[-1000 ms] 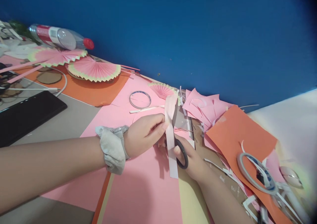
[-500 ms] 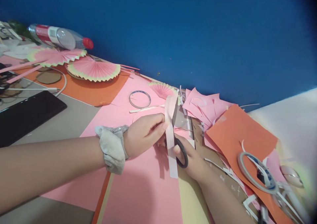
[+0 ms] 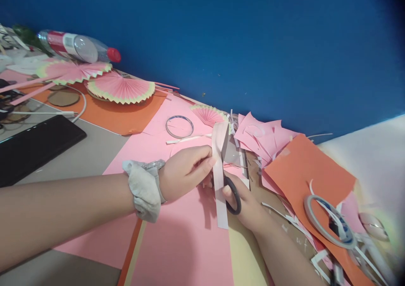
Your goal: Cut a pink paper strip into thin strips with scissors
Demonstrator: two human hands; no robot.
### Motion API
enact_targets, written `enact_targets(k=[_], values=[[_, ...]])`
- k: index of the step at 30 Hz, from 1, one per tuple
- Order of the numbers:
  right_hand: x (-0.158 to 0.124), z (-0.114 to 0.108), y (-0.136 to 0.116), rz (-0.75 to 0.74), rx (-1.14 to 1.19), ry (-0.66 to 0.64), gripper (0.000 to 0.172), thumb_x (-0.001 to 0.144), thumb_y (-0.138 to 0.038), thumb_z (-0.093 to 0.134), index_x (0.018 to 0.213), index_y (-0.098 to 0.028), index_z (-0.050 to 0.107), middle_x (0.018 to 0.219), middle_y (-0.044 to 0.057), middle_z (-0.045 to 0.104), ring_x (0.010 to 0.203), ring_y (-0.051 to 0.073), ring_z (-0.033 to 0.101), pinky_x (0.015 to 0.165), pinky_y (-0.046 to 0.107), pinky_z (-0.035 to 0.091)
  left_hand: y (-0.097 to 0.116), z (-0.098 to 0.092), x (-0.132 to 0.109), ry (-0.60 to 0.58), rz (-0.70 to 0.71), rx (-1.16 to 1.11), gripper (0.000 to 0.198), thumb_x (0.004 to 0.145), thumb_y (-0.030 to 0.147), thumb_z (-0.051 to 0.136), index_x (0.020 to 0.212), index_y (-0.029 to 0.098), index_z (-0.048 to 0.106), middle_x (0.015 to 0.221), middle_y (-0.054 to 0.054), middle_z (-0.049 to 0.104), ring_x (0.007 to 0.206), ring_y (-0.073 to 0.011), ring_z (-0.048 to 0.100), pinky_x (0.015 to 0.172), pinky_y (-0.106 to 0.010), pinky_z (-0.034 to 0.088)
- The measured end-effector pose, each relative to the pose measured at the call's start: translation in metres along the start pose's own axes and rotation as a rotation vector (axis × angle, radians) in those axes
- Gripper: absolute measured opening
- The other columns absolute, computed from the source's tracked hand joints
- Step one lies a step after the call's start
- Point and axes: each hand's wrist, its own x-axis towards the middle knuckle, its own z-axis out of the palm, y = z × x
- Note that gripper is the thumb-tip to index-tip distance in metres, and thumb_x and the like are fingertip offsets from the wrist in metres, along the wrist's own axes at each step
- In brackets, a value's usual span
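Note:
Between thumb and fingers, my left hand pinches a pale paper strip that bends over at the top and hangs down below the pinch. My right hand is closed on a pair of scissors, its thumb through the black handle loop. The scissors lie against the strip's right side; their blades are mostly hidden behind the paper, so I cannot tell how far apart they are. Under both hands lies pink paper. Just beyond the strip sits a small pleated paper fan.
A tape ring lies beyond my left hand. To the left are a black phone, pleated fans and a plastic bottle. On the right are orange paper, a tape roll and pink scraps. A blue wall rises behind.
Almost nothing differs. The whole view has shifted very slightly; both hands keep their hold on the paper strip and the scissors.

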Motion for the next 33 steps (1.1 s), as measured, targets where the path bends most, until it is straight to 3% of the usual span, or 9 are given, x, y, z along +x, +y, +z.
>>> enact_targets(k=[33], values=[[-0.0019,-0.0001,0.0048,0.003,-0.033,0.022,0.055,0.088,-0.065,0.031,0.097,-0.017,0.056,0.084,0.006,0.056,0.076,0.021,0.05,0.067,0.03,0.043,-0.0002,-0.0002,0.0011,-0.015,0.023,0.018,0.027,0.092,0.024,0.037,0.067,0.018,0.043,0.061,0.004,0.053,0.056,-0.0081,0.048,0.057,-0.022,0.04]])
